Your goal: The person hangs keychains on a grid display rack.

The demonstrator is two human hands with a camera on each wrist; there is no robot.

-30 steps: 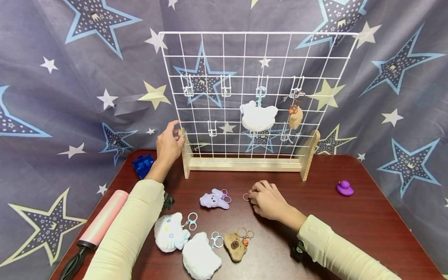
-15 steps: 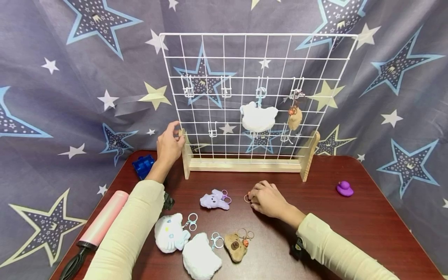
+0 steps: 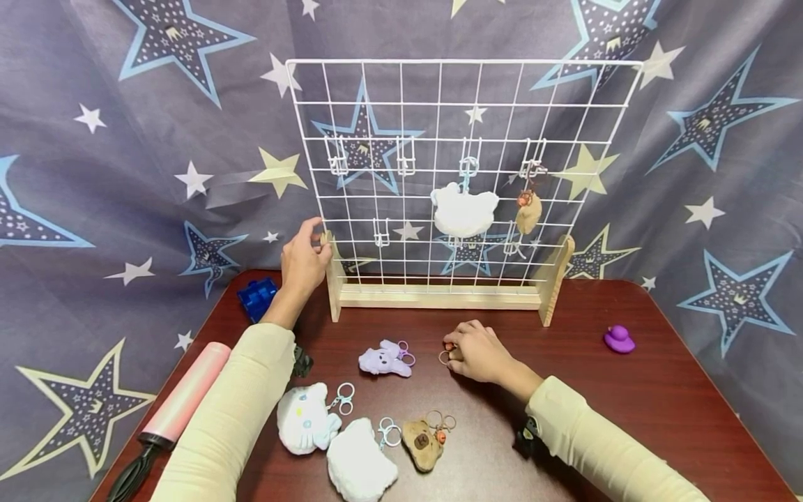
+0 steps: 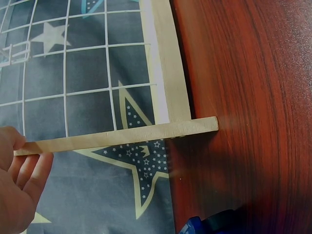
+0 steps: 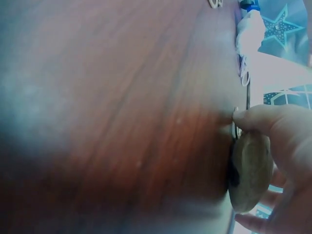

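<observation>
- Right hand (image 3: pixel 479 354), just right of centre and low in the head view, grips a brown plush keychain (image 5: pixel 251 170) between thumb and fingers at the tabletop (image 3: pixel 677 397); its ring pokes out on the left.
- Left hand (image 3: pixel 304 256), left of centre, pinches the wooden upright (image 4: pixel 117 137) that supports the white wire grid (image 3: pixel 434 170).
- Left of the right hand lies a lilac plush (image 3: pixel 385 359).
- Bottom centre: a brown bear plush (image 3: pixel 422 445), a fluffy white plush (image 3: pixel 361 460) and a white cat plush (image 3: pixel 305 418).
- Upper centre: a white hanging plush (image 3: pixel 465 210) and a tan hanging plush (image 3: pixel 529 213) on the grid.
- Far right: a purple duck (image 3: pixel 619 339).
- Left side: a blue object (image 3: pixel 258 298) and a pink cylinder (image 3: pixel 189 392).
</observation>
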